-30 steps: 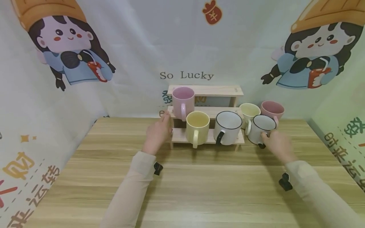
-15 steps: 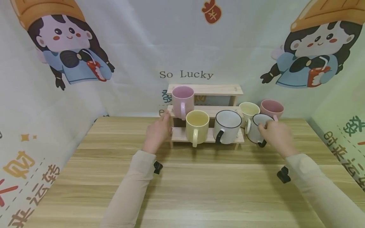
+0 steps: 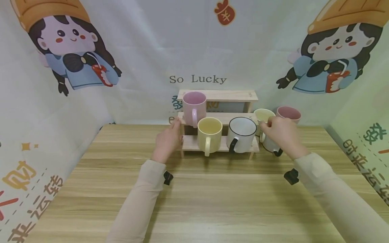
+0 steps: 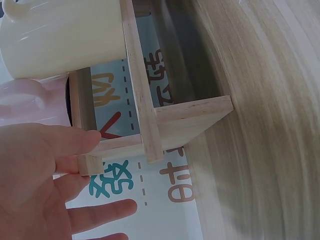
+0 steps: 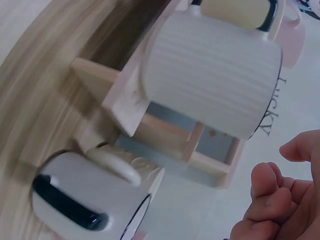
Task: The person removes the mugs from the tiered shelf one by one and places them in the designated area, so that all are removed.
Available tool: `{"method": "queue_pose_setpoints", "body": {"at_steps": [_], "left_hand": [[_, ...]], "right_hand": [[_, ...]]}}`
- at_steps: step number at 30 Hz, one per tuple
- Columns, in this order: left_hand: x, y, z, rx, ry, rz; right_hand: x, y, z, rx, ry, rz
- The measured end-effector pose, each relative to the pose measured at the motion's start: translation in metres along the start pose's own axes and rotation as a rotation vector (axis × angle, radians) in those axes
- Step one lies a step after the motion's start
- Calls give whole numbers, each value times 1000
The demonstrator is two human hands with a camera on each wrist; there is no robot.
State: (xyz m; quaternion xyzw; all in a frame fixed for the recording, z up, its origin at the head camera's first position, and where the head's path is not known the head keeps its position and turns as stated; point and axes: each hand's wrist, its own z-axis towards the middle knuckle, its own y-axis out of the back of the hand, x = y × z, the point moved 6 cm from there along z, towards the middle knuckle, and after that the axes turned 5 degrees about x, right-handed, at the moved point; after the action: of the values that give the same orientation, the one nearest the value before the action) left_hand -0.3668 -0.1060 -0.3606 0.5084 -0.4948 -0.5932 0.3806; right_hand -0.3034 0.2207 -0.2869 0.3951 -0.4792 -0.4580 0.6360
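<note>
My left hand (image 3: 167, 141) pinches the left end of a three-tier wooden rack (image 3: 237, 96) between thumb and index finger; its other fingers (image 4: 102, 214) extend free. Over the mugs right of the rack hovers my right hand (image 3: 282, 135), loosely curled, with nothing in it. Below it a white mug (image 5: 85, 185) with a black handle stands on the table, partly hidden in the head view. Behind that are a pale yellow cup (image 3: 263, 114) and a pink mug (image 3: 290, 113). On the rack sit a pink mug (image 3: 189, 113), a yellow mug (image 3: 203, 141) and a black-rimmed white mug (image 3: 247, 140).
The wood-grain table (image 3: 212, 202) reaches back to a printed cloth backdrop (image 3: 146, 67), which also runs along both sides. A black wrist device (image 3: 168, 178) sits beneath the left wrist, with another one (image 3: 291, 176) beneath the right.
My right hand has risen from near the white mug's handle and moved left and away over the mug's top. The left hand stays on the rack. The mugs keep their places.
</note>
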Motion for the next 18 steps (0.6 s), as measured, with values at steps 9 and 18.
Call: {"method": "queue_pose_setpoints", "body": {"at_steps": [9,18], "left_hand": [[1,0,1,-6,2,5],[2,0,1,-20,4,6]], "right_hand": [[29,3,7,68,-11,18],[66,5,19,58,87,-3]]}}
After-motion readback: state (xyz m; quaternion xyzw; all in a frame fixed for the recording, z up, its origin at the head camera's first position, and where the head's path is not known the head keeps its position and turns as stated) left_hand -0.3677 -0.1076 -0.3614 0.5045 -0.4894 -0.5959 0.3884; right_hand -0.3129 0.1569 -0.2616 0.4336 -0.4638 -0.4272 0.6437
